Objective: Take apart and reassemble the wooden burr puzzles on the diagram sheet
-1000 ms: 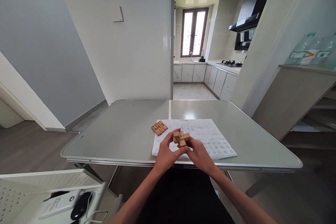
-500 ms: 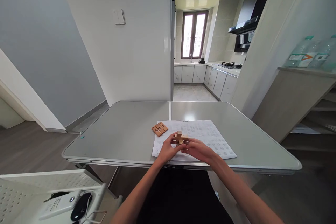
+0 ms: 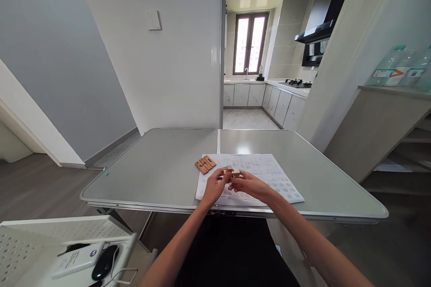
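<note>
Between my two hands is a small wooden burr puzzle [image 3: 229, 169] of crossed light-wood bars, held just above a printed sheet. My left hand [image 3: 214, 186] grips it from the left, thumb across its front. From the right, my right hand [image 3: 249, 184] closes its fingers on the puzzle's right side; its lower parts are hidden by the fingers. The white paper sheet [image 3: 269, 168] with printed diagrams lies under both hands. At its upper left corner rests a flat brown wooden puzzle [image 3: 205, 164] with dark cut-outs, apart from my hands.
The grey folding table [image 3: 161, 166] has a metal edge and a centre seam. At lower left, a white perforated basket [image 3: 60, 224] holds a white device [image 3: 79, 260] and a black mouse-like object [image 3: 105, 262]. Plastic bottles [image 3: 399, 69] stand on a cabinet at right.
The wooden burr puzzle has been turned in my hands, and its lower front bar is now hidden. My left thumb has moved up across its front; my right fingers have shifted.
</note>
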A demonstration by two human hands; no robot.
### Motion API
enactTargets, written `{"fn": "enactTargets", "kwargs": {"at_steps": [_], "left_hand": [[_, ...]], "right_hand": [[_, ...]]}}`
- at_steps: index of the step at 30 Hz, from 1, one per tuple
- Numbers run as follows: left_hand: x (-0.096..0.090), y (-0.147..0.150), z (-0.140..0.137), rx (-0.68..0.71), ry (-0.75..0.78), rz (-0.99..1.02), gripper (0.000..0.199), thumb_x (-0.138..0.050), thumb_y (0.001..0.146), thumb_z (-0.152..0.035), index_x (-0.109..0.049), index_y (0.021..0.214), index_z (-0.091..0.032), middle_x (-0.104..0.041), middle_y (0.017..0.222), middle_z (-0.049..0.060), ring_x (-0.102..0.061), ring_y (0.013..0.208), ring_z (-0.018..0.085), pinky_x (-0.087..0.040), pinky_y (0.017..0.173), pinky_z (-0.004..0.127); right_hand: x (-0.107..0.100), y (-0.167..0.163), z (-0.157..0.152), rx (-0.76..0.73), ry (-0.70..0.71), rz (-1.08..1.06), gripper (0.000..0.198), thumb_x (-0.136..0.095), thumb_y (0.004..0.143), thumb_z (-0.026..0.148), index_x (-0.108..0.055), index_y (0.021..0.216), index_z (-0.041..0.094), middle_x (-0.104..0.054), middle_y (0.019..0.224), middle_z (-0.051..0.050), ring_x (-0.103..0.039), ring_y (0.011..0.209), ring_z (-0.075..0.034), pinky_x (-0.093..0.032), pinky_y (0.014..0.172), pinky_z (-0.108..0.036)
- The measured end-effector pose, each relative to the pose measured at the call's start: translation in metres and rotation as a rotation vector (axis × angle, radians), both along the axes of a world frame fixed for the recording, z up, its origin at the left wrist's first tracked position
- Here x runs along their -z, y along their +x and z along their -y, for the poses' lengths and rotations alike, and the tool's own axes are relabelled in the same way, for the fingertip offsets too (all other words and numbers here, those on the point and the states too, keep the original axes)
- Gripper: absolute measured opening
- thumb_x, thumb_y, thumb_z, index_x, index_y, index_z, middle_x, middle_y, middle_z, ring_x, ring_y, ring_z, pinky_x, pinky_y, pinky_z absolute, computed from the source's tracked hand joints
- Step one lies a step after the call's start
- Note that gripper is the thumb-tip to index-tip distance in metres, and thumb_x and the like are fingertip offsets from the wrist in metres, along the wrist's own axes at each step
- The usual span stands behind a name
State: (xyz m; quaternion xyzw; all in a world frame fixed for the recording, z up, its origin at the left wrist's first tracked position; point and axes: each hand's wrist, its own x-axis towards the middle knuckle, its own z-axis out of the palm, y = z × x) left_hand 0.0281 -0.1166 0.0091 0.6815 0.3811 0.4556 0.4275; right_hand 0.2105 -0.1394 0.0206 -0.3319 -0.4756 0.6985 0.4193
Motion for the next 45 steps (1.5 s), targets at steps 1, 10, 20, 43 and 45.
{"fn": "enactTargets", "kwargs": {"at_steps": [1,10,20,43,45], "left_hand": [[0.001,-0.001,0.001,-0.021,0.024,-0.011,0.037,-0.059,0.096,-0.049,-0.074,0.117,-0.022,-0.074,0.121,0.008,-0.069,0.109,0.025,-0.053,0.096,0.038],[0.003,-0.006,0.006,-0.235,0.241,-0.035,0.026,-0.065,0.093,-0.043,-0.075,0.109,-0.025,-0.072,0.124,0.009,-0.063,0.12,0.028,-0.049,0.098,0.04],[-0.013,-0.002,0.003,-0.116,-0.217,0.19,0.054,-0.06,0.089,-0.067,-0.072,0.101,-0.015,-0.076,0.098,0.011,-0.067,0.076,0.019,-0.051,0.065,0.028],[-0.012,-0.001,0.011,0.076,-0.17,-0.065,0.058,-0.074,0.084,-0.031,-0.055,0.137,-0.018,-0.072,0.119,0.012,-0.076,0.086,0.023,-0.057,0.081,0.035],[-0.01,0.003,0.009,-0.014,-0.092,-0.168,0.06,-0.072,0.084,-0.027,-0.053,0.141,-0.019,-0.076,0.106,0.009,-0.076,0.083,0.024,-0.057,0.081,0.036]], "right_hand": [[0.0,0.0,0.001,-0.01,0.004,0.028,0.038,-0.08,0.087,0.04,-0.068,0.117,0.019,-0.073,0.114,-0.01,-0.073,0.09,-0.019,-0.055,0.082,-0.032],[0.009,-0.015,-0.005,0.186,0.098,0.532,0.033,-0.065,0.099,0.035,-0.058,0.123,0.014,-0.078,0.093,-0.012,-0.076,0.077,-0.021,-0.062,0.077,-0.036],[0.033,-0.009,-0.006,0.55,0.372,1.064,0.011,-0.056,0.098,0.021,-0.066,0.1,0.019,-0.071,0.111,-0.016,-0.064,0.114,-0.033,-0.045,0.092,-0.039],[0.007,-0.011,0.016,0.445,0.368,0.414,0.053,-0.058,0.088,0.075,-0.06,0.091,0.022,-0.063,0.067,0.0,-0.057,0.058,-0.018,-0.047,0.06,-0.032],[0.004,-0.014,0.021,0.473,0.392,0.429,0.051,-0.057,0.09,0.074,-0.058,0.092,0.023,-0.062,0.066,0.0,-0.055,0.057,-0.018,-0.045,0.058,-0.031]]}}
